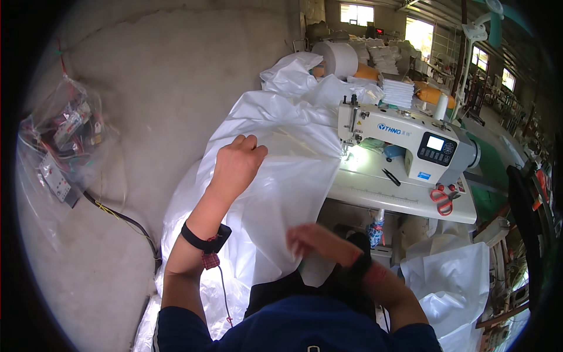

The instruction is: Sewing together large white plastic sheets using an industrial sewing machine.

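Note:
A large white plastic-like sheet [293, 170] spreads over the sewing machine's table and hangs down in folds on the left. Its right edge runs up to beneath the needle of the white sewing machine [399, 132], where a lamp glows. Over the sheet's left part, my left hand [241, 157] is closed in a fist; whatever its fingers hold is hidden. Lower down, in front of the sheet near my lap, my right hand [304, 239] is smeared by motion, and its fingers cannot be read.
Black thread snips [391, 177] and red-handled scissors [443, 200] lie on the machine table [375, 193]. A thread cone [441, 108] stands behind the machine. Bagged electrical parts [67, 132] hang on the left wall. More white sheeting [448, 281] lies at lower right; a big white roll [337, 58] stands behind.

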The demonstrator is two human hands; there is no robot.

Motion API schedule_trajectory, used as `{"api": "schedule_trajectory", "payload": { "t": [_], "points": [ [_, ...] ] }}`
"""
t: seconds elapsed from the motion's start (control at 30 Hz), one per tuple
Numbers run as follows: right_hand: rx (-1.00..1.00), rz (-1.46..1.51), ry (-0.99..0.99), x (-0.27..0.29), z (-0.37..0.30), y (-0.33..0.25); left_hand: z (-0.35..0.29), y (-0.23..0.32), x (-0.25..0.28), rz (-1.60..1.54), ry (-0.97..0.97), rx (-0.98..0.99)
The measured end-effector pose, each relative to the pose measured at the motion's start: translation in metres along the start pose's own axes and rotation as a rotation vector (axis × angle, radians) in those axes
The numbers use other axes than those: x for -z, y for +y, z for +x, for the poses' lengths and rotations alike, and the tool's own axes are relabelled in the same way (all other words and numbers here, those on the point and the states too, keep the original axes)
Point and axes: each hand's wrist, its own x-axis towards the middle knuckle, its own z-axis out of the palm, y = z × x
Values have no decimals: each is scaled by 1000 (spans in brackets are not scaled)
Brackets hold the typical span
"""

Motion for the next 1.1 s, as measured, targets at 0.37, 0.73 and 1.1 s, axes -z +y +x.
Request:
{"api": "schedule_trajectory", "payload": {
  "t": [0.37, 0.73, 1.1],
  "points": [
    [499, 775, 167, 40, 101, -70, 0, 2, 12, -159, -57, -62],
    [-112, -223, -506, -120, 11, 27, -121, 83, -19, -692, -794, 208],
    [359, -989, -220, -97, -15, 73, -189, 120, -37, -530, -770, 251]
  ]
}}
